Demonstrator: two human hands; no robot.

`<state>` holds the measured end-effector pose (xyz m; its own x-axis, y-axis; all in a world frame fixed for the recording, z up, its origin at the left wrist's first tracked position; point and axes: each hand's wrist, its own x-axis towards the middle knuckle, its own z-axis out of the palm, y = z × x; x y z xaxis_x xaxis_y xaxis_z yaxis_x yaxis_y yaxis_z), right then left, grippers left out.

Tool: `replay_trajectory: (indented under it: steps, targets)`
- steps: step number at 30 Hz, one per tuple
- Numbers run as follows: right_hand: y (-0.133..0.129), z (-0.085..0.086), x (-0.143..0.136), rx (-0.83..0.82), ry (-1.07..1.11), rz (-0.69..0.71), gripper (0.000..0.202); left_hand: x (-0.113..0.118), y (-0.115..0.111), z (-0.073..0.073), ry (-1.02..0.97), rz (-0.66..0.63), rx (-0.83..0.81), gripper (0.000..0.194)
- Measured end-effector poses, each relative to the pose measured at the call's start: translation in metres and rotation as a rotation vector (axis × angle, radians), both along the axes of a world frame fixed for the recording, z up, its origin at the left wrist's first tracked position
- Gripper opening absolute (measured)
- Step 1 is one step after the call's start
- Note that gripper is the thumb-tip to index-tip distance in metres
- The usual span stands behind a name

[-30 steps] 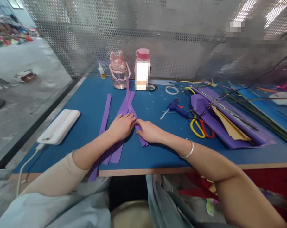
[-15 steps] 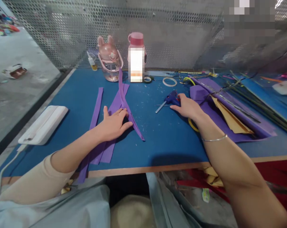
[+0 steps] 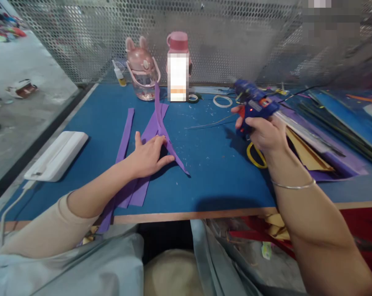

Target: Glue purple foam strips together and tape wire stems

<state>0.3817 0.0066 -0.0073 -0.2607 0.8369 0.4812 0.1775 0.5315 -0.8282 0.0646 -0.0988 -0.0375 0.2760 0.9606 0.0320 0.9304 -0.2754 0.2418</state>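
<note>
My right hand [image 3: 267,131] grips a blue glue gun [image 3: 256,100] by its handle, held above the right part of the table. A small red light glows on its side, and a clear glue stick juts out of its back. A thin strand of glue trails leftward from near the gun. My left hand [image 3: 149,158] lies with fingers spread on purple strips [image 3: 139,193]. Under its fingertips is a narrow folded purple strip [image 3: 173,154] that crosses the wider ones. Another thin purple strip [image 3: 124,135] lies to the left of this hand.
Yellow-handled scissors [image 3: 256,156] lie below my right hand. Purple sheets with tan paper [image 3: 309,152] are at the right. A white power bank [image 3: 56,156] with a cable is at the left. Two pink bottles [image 3: 143,78], a glue bottle [image 3: 120,76] and a tape roll [image 3: 222,101] stand or lie at the back.
My right hand has picked the glue gun up off the table and turned it, raising it up and to the right. My left hand has stayed on the purple strips.
</note>
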Motion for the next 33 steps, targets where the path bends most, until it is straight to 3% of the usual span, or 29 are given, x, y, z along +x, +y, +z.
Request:
replay_trajectory:
  steps: [4, 7, 12, 16, 20, 24, 28, 33]
  targets:
    - [-0.010, 0.007, 0.003, -0.321, -0.169, 0.372, 0.031, -0.001, 0.000, 0.001, -0.039, 0.004, -0.019, 0.052]
    - [-0.020, 0.012, -0.001, -0.400, -0.400, 0.485, 0.037, -0.001, 0.000, 0.001, -0.055, 0.003, -0.035, 0.050]
    - [-0.036, 0.011, -0.020, -0.407, -0.590, 0.590, 0.039, 0.002, -0.001, 0.001, -0.025, 0.021, -0.016, 0.044]
    - [-0.041, 0.004, -0.031, -0.258, -0.702, 0.683, 0.036, 0.008, -0.004, -0.003, 0.061, 0.010, 0.007, 0.044]
    - [-0.044, 0.001, -0.033, -0.173, -0.741, 0.705, 0.034, 0.012, -0.007, -0.005, 0.145, -0.017, 0.098, 0.044]
    - [-0.047, 0.004, -0.034, -0.135, -0.771, 0.673, 0.034, 0.007, -0.006, -0.002, 0.067, -0.235, 0.183, 0.043]
    - [-0.047, 0.006, -0.035, -0.093, -0.766, 0.693, 0.037, -0.003, -0.003, 0.001, -0.083, -0.426, 0.102, 0.025]
    - [-0.044, 0.002, -0.037, -0.129, -0.772, 0.691, 0.042, -0.013, -0.003, 0.006, -0.120, -0.439, 0.012, 0.022]
